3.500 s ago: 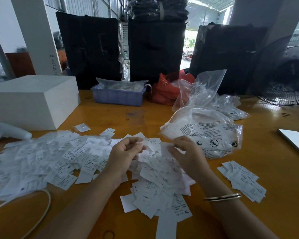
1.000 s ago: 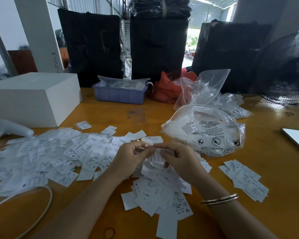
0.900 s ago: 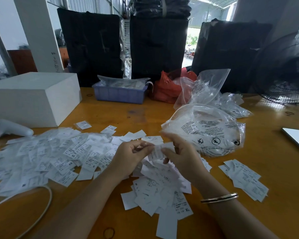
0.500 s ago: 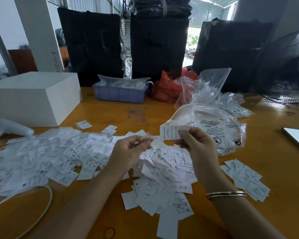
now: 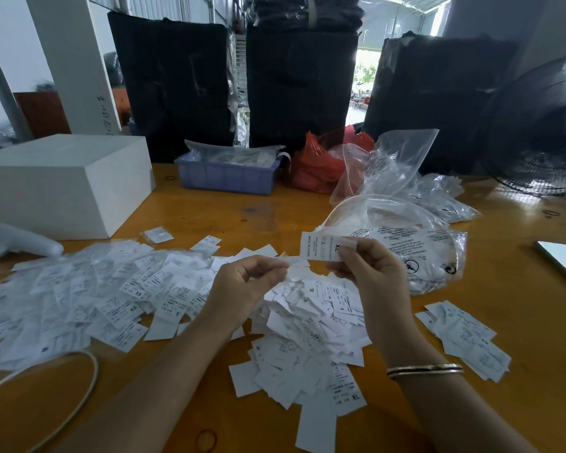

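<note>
From my station I see the right hand (image 5: 370,276) raised just above the pile of labels (image 5: 307,325), thumb and forefinger pinching one white label (image 5: 321,248) by its right end. That label is held flat toward the camera, clear of the pile, with "XL" printed sideways on it. It stands in front of the printed plastic bag (image 5: 415,243).

The left hand (image 5: 249,284) sits just beside the right one and a little lower, over the pile's left edge. Its fingers are curled in, with the thumb against the fingertips. A white sliver shows at those fingertips, possibly the corner of another label, but I cannot tell whether the hand really has hold of one. A bracelet (image 5: 425,369) circles the right wrist.

The pile lies on the worktop (image 5: 536,305) between the two forearms. A wider spread of labels (image 5: 79,295) covers the worktop to the left, and a small stack (image 5: 464,341) lies apart to the right. Farther back stand a white box (image 5: 56,184), a blue basket (image 5: 226,178) and a red bag (image 5: 317,165).
</note>
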Motion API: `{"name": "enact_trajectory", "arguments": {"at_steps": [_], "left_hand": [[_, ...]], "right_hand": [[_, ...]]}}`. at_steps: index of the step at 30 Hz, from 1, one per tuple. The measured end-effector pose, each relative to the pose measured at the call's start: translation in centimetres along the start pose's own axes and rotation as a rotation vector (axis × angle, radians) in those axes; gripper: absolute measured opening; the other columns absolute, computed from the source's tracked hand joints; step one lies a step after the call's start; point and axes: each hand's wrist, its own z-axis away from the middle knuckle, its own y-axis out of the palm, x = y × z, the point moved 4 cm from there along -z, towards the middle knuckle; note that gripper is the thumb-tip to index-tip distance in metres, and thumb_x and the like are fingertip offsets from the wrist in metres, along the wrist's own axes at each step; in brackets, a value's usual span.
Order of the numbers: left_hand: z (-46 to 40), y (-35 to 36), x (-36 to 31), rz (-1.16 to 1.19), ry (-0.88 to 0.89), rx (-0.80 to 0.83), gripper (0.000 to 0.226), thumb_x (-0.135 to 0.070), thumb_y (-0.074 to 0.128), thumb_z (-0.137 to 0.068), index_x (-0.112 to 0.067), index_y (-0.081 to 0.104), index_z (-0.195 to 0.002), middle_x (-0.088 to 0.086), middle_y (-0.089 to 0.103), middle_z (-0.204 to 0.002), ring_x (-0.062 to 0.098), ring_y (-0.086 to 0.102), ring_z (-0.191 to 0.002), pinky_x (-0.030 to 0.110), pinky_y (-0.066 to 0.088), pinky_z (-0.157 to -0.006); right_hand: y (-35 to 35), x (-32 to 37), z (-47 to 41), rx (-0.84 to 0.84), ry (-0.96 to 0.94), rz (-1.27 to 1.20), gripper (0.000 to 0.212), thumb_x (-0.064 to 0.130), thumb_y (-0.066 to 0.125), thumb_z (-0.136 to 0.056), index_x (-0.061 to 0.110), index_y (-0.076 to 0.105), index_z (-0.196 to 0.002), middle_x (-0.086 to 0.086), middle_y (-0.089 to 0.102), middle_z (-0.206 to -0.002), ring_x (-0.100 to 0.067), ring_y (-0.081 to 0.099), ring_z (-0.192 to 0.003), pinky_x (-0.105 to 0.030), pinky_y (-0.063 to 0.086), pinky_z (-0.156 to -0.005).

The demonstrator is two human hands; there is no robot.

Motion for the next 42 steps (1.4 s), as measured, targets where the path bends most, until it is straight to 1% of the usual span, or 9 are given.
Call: {"name": "enact_trajectory", "arguments": {"at_steps": [11, 15, 18, 19, 22, 25, 32, 38, 42], "left_hand": [[-0.1, -0.2, 0.1, -0.064, -0.002, -0.026, 0.006, -0.024, 0.074, -0.077, -0.029, 0.07, -0.078, -0.02, 0.072, -0.075, -0.006, 0.066, -0.074, 0.004, 0.046, -0.064], [0.1, -0.1, 0.0, -0.025, -0.007, -0.018, 0.022, -0.039, 0.07, -0.067, -0.024, 0.071, -0.083, -0.015, 0.073, -0.079, -0.001, 0.068, -0.077, 0.008, 0.049, -0.067], [0.0, 0.0, 0.2, -0.036, -0.013, 0.001, 0.01, -0.03, 0.072, -0.074, -0.023, 0.071, -0.082, -0.014, 0.073, -0.075, -0.002, 0.067, -0.071, 0.007, 0.048, -0.063], [0.0, 0.0, 0.1, -0.04, -0.017, 0.003, 0.003, -0.025, 0.071, -0.079, -0.024, 0.071, -0.082, -0.013, 0.073, -0.074, -0.002, 0.066, -0.069, 0.007, 0.048, -0.062], [0.0, -0.2, 0.1, -0.033, -0.011, 0.003, 0.012, -0.021, 0.065, -0.087, -0.027, 0.072, -0.08, -0.009, 0.073, -0.073, -0.002, 0.065, -0.066, 0.007, 0.047, -0.062], [0.3, 0.0, -0.3, 0.008, -0.019, 0.028, 0.012, -0.034, 0.062, -0.083, -0.031, 0.073, -0.08, -0.006, 0.074, -0.075, 0.001, 0.066, -0.07, 0.008, 0.048, -0.064], [0.5, 0.2, -0.6, 0.022, -0.03, 0.07, 0.027, -0.061, 0.058, -0.067, -0.043, 0.075, -0.078, -0.007, 0.075, -0.08, 0.006, 0.068, -0.079, 0.01, 0.049, -0.068], [0.7, 0.2, -0.6, 0.052, -0.05, 0.083, 0.022, -0.052, 0.059, -0.072, -0.039, 0.076, -0.077, -0.005, 0.075, -0.08, 0.007, 0.069, -0.08, 0.009, 0.049, -0.068], [0.9, 0.3, -0.8, 0.066, -0.057, 0.112, 0.024, -0.05, 0.059, -0.074, -0.035, 0.077, -0.08, -0.002, 0.075, -0.081, 0.008, 0.069, -0.082, 0.007, 0.047, -0.069]], "right_hand": [[1.0, -0.9, 0.3, 0.141, 0.014, 0.198, 0.013, 0.002, 0.059, -0.089, 0.013, 0.066, -0.085, 0.0, 0.072, -0.076, -0.015, 0.07, -0.066, -0.018, 0.053, -0.058], [1.2, -0.9, 0.4, 0.224, -0.019, 0.317, 0.017, 0.001, 0.058, -0.089, 0.015, 0.066, -0.084, 0.001, 0.072, -0.072, -0.012, 0.069, -0.064, -0.015, 0.05, -0.057], [1.4, -0.9, 0.5, 0.237, -0.047, 0.357, 0.019, 0.002, 0.059, -0.089, 0.018, 0.066, -0.084, 0.003, 0.072, -0.072, -0.011, 0.069, -0.064, -0.014, 0.05, -0.056], [1.3, -0.8, 0.5, 0.21, -0.054, 0.338, 0.018, 0.002, 0.058, -0.089, 0.018, 0.066, -0.084, 0.003, 0.071, -0.072, -0.01, 0.068, -0.064, -0.014, 0.05, -0.056], [0.4, -0.2, 0.2, 0.075, -0.062, 0.204, 0.014, 0.005, 0.058, -0.09, 0.016, 0.066, -0.085, 0.003, 0.072, -0.078, -0.013, 0.069, -0.067, -0.017, 0.053, -0.059], [-0.2, 0.2, 0.1, -0.005, -0.05, 0.053, 0.01, 0.006, 0.057, -0.091, 0.011, 0.065, -0.087, 0.0, 0.073, -0.082, -0.015, 0.07, -0.069, -0.017, 0.053, -0.059], [0.5, 0.9, 0.5, 0.018, -0.102, 0.005, 0.009, 0.005, 0.058, -0.09, 0.009, 0.065, -0.087, -0.004, 0.073, -0.084, -0.018, 0.07, -0.068, -0.016, 0.052, -0.059], [0.8, 0.8, 0.7, 0.085, -0.152, 0.114, 0.015, 0.006, 0.057, -0.09, 0.018, 0.065, -0.084, 0.003, 0.073, -0.085, -0.018, 0.071, -0.072, -0.019, 0.054, -0.061], [0.5, 1.1, 0.5, 0.028, -0.174, 0.013, 0.013, 0.006, 0.057, -0.09, 0.014, 0.065, -0.086, -0.001, 0.073, -0.083, -0.017, 0.071, -0.069, -0.017, 0.053, -0.06]]}}
